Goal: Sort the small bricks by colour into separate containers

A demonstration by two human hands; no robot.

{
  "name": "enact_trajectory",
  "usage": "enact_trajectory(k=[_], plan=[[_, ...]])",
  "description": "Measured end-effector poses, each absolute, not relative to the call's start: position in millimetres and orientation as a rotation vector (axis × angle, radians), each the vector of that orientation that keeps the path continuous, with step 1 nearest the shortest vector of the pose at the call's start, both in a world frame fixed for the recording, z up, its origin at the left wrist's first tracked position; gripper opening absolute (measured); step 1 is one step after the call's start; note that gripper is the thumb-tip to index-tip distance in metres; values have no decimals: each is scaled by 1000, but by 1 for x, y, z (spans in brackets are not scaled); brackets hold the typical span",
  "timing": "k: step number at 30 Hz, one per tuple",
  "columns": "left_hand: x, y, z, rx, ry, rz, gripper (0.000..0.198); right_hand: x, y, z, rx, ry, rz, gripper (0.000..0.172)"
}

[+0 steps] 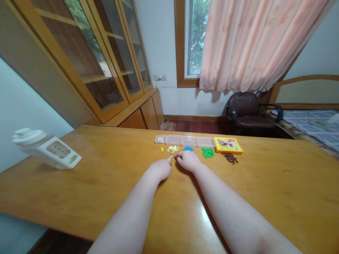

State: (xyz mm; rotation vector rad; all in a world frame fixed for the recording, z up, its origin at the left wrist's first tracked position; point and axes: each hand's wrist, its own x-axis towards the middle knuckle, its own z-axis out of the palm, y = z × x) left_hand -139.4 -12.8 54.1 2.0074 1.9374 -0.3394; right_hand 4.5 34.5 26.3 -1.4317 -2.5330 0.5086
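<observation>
My left hand (161,169) rests low over the table (127,183), its index finger stretched toward a pile of small pale-yellow pieces (173,149). Facing it, my right hand (188,161) is curled, with its index fingertip down near the table. A narrow gap separates the two fingertips, where a tiny piece seems to lie, too small to name. Just beyond the right knuckles sits a pile of blue pieces (188,148). Green pieces (208,152) lie to the right, brown pieces (230,158) farther right, and a few bright-yellow pieces (162,149) on the left.
Behind the piles runs a row of clear plastic compartments (189,141). A yellow box (228,145) with a printed picture lies at its right end. A white bottle (47,150) stands at the table's left. Past the far edge are a glass-door cabinet (106,53) and a chair (245,109).
</observation>
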Motion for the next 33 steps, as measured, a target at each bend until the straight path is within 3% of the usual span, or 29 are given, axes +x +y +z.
enact_trajectory(k=[13, 21, 33], plan=[[-134, -16, 54, 1914, 1973, -446, 60, 4, 39, 19, -1530, -2390, 533, 35], [-172, 14, 34, 1808, 2227, -66, 57, 0, 35, 23, -1599, -2466, 409, 41], [-163, 18, 24, 2021, 2138, 109, 54, -5, 26, 29, -1526, -2638, 369, 54]])
